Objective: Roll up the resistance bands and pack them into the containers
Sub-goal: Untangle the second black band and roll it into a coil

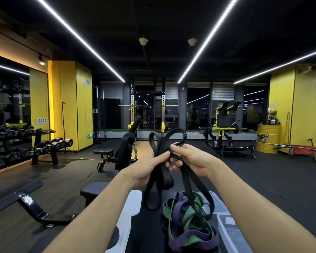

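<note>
Black bands (pixel 167 180): a bundle of several black loops held up between both hands; loop ends stand above the fingers, longer loops hang down below the hands.
Left hand (pixel 150 167): grasping the bundle, thumb pressed on its front, fingers curled behind.
Right hand (pixel 192 159): grasping the same bundle just beside the left hand, thumb on top.
Loose bands (pixel 188 221): a tangled purple and green pile below the hands; the lowest hanging black loop reaches it.
Containers (pixel 232 232): clear plastic, below the right forearm, just beside the pile.
Lids (pixel 133 203): pale, below the left forearm.
Incline bench (pixel 128 148): beyond the left hand.
Yellow drum (pixel 267 138): far beyond the right hand.
</note>
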